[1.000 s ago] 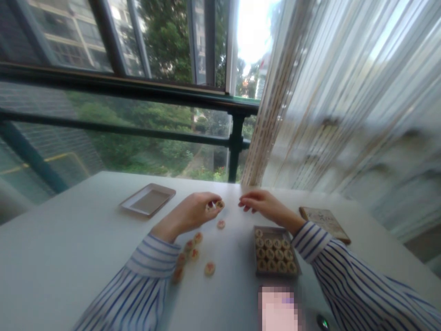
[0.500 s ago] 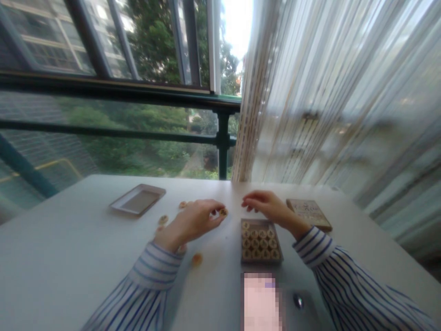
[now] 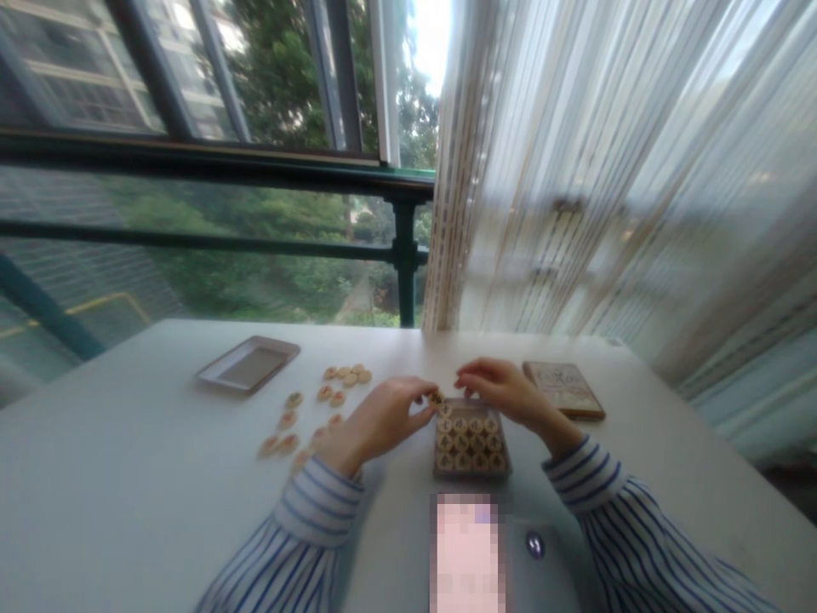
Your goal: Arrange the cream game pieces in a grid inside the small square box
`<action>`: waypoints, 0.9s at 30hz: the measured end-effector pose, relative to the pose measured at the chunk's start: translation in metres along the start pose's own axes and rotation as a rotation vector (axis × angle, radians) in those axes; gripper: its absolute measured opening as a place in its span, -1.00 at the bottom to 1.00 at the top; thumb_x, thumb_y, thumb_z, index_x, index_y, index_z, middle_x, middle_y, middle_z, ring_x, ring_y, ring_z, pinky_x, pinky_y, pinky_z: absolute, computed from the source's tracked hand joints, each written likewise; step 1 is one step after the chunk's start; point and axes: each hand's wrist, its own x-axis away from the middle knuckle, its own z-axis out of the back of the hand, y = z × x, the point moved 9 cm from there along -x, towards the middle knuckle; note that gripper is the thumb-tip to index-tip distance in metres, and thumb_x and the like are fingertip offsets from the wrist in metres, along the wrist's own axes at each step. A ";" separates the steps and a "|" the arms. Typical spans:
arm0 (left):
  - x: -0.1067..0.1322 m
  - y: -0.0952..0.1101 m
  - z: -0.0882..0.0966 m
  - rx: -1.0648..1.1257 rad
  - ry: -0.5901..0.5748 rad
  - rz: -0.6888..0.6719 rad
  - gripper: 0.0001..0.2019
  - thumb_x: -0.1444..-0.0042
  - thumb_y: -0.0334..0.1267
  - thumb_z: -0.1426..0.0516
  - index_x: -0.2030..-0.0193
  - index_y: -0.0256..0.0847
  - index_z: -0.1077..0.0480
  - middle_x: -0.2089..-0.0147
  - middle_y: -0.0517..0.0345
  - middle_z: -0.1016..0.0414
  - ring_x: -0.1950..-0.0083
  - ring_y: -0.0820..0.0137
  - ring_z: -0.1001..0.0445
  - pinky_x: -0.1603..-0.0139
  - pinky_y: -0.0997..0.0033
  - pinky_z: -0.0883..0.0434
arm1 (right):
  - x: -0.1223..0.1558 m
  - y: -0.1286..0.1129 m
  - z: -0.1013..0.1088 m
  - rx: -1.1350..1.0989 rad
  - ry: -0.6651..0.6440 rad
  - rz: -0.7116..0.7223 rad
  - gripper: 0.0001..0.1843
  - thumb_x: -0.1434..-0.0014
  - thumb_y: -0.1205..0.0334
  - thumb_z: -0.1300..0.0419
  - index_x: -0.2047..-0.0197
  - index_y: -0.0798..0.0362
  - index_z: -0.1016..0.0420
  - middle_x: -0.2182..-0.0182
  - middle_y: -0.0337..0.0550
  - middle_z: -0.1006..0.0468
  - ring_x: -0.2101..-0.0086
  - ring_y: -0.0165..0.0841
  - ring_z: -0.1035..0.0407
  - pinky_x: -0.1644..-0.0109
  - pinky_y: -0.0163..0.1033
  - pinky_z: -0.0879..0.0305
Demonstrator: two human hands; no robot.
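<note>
Between thumb and fingers, my left hand (image 3: 396,415) pinches a round wooden xiangqi piece (image 3: 437,398) by the far left corner of a box (image 3: 505,466). Rows of xiangqi pieces (image 3: 469,443) with dark characters fill the near part of that box, and one more sits in its far left corner. My right hand (image 3: 494,387) hovers over the box's far right side, fingers bent and apart, with nothing visible in them. Loose pieces (image 3: 325,393) lie on the white table (image 3: 159,477) left of my left hand; my forearm hides some of them.
A shallow tray or lid (image 3: 220,382) lies at the far left. At the right rests a flat case with writing on its cover (image 3: 562,387). A pixelated phone-like shape (image 3: 467,553) and a small shiny oval object (image 3: 535,545) are near me. Railing and curtain stand behind the table.
My left hand has moved right with the piece, from left of the box to its far left corner. More loose pieces show behind it. My right hand stays near the box.
</note>
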 end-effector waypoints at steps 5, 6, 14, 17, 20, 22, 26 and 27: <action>-0.004 0.002 -0.010 0.053 0.028 0.035 -0.75 -0.10 -0.22 -0.05 0.09 -0.15 -0.39 0.22 0.10 -0.49 0.25 0.40 -0.43 0.17 0.39 -0.37 | 0.003 0.007 0.000 0.002 0.004 0.005 -0.73 -0.04 0.15 -0.15 0.23 0.13 -0.46 0.38 -0.10 -0.56 0.39 -0.39 -0.42 0.28 -0.27 -0.32; -0.005 0.003 -0.012 0.069 0.029 0.036 -0.75 -0.10 -0.22 -0.05 0.09 -0.15 -0.39 0.22 0.10 -0.49 0.24 0.40 -0.43 0.16 0.39 -0.37 | 0.003 0.009 -0.001 0.006 0.003 0.003 -0.74 -0.04 0.16 -0.15 0.23 0.13 -0.46 0.38 -0.11 -0.56 0.39 -0.39 -0.42 0.28 -0.27 -0.32; -0.003 0.000 -0.023 0.117 0.148 0.077 -0.77 -0.08 -0.24 -0.07 0.12 -0.18 -0.39 0.22 0.06 -0.50 0.20 0.36 -0.44 0.12 0.31 -0.37 | 0.004 0.020 0.001 0.150 0.002 0.009 -0.76 -0.05 0.15 -0.14 0.24 0.10 -0.49 0.38 -0.13 -0.55 0.36 -0.36 -0.41 0.27 -0.27 -0.30; 0.001 -0.002 -0.028 0.132 0.194 0.092 -0.77 -0.09 -0.23 -0.06 0.11 -0.18 -0.38 0.22 0.07 -0.49 0.19 0.35 -0.44 0.11 0.30 -0.38 | 0.005 0.021 -0.002 0.179 -0.039 0.005 -0.76 -0.06 0.15 -0.14 0.25 0.10 -0.49 0.37 -0.13 -0.55 0.35 -0.36 -0.40 0.26 -0.27 -0.29; 0.004 -0.003 -0.032 0.176 0.222 0.108 -0.78 -0.09 -0.23 -0.06 0.11 -0.17 -0.37 0.22 0.08 -0.49 0.19 0.36 -0.44 0.11 0.31 -0.38 | 0.006 0.024 -0.007 0.149 -0.094 -0.004 -0.75 -0.06 0.13 -0.15 0.27 0.12 -0.49 0.38 -0.12 -0.55 0.36 -0.37 -0.40 0.27 -0.28 -0.29; 0.007 -0.005 -0.034 0.208 0.244 0.127 -0.78 -0.09 -0.24 -0.06 0.11 -0.17 -0.36 0.22 0.08 -0.48 0.19 0.37 -0.43 0.12 0.32 -0.38 | 0.006 0.027 -0.012 0.121 -0.127 -0.007 -0.74 -0.05 0.12 -0.16 0.27 0.12 -0.48 0.38 -0.12 -0.55 0.37 -0.37 -0.39 0.27 -0.28 -0.29; 0.012 -0.011 -0.037 0.272 0.284 0.189 -0.77 -0.07 -0.22 -0.08 0.12 -0.17 -0.35 0.25 0.12 -0.48 0.22 0.40 -0.44 0.14 0.35 -0.39 | 0.005 0.034 -0.018 0.057 -0.159 -0.016 -0.74 -0.04 0.11 -0.18 0.28 0.12 -0.48 0.39 -0.14 -0.54 0.38 -0.39 -0.39 0.28 -0.29 -0.29; 0.013 -0.012 -0.038 0.287 0.288 0.203 -0.77 -0.07 -0.22 -0.09 0.12 -0.17 -0.35 0.25 0.13 -0.48 0.23 0.41 -0.44 0.15 0.36 -0.39 | 0.005 0.036 -0.019 0.038 -0.160 -0.023 -0.74 -0.03 0.10 -0.18 0.28 0.12 -0.48 0.41 -0.14 -0.53 0.39 -0.39 -0.38 0.29 -0.29 -0.29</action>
